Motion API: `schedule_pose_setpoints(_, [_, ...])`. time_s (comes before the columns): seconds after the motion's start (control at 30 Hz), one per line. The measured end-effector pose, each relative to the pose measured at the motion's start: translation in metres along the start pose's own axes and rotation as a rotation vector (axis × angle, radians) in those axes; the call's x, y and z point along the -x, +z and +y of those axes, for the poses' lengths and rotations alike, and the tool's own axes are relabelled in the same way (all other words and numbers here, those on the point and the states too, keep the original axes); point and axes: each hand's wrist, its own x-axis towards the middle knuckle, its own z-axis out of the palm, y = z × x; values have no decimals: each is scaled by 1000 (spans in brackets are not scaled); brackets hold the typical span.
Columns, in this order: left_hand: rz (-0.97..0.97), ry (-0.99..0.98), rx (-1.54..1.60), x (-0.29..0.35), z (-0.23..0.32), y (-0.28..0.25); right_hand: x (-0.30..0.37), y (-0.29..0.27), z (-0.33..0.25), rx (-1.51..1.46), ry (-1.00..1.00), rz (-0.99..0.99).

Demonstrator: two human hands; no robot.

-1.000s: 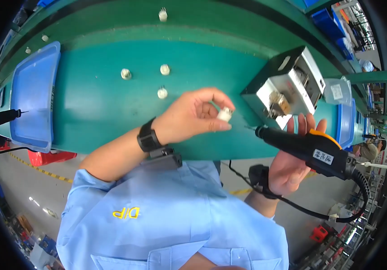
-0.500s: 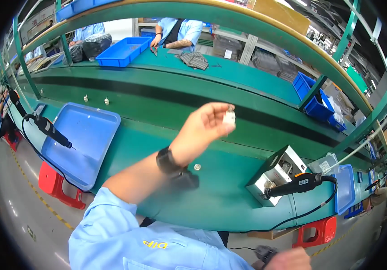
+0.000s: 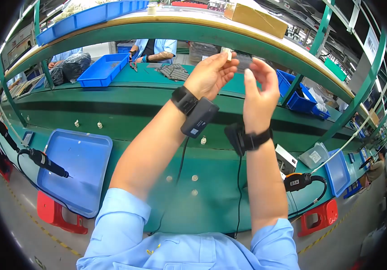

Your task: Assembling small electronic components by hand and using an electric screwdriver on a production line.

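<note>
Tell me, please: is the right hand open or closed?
Open. The right hand has its thumb apart from the fingers, nothing visible between; the left hand holds a white part.

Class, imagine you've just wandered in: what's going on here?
The person's left hand pinches a small white part at the fingertips. The right hand is up beside it, apparently empty. Similar white parts sit on the green bench, with a blue tray at left and a black corded tool at right.
</note>
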Motion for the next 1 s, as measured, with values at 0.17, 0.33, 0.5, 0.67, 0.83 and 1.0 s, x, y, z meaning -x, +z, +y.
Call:
schedule_pose_setpoints(0.17, [-162,52,80,-12,-4,-5,-25,10,15,136,-62,-133])
schedule_pose_setpoints(0.33, [22,43,115,4,1,22,-29,8,19,319,-191,-194])
schedule_pose_setpoints(0.5, [1,34,141,-5,-6,13,-30,8,20,389,-209,-228])
schedule_pose_setpoints(0.67, [-127,-5,234,-14,-16,-6,-32,11,20,446,-268,-214])
schedule_pose_setpoints(0.83, [-165,-26,210,-11,-18,-2,-36,7,14,623,-435,-207])
schedule_pose_setpoints(1.0, [-187,53,72,-9,-10,6,-34,7,11,611,-478,-195])
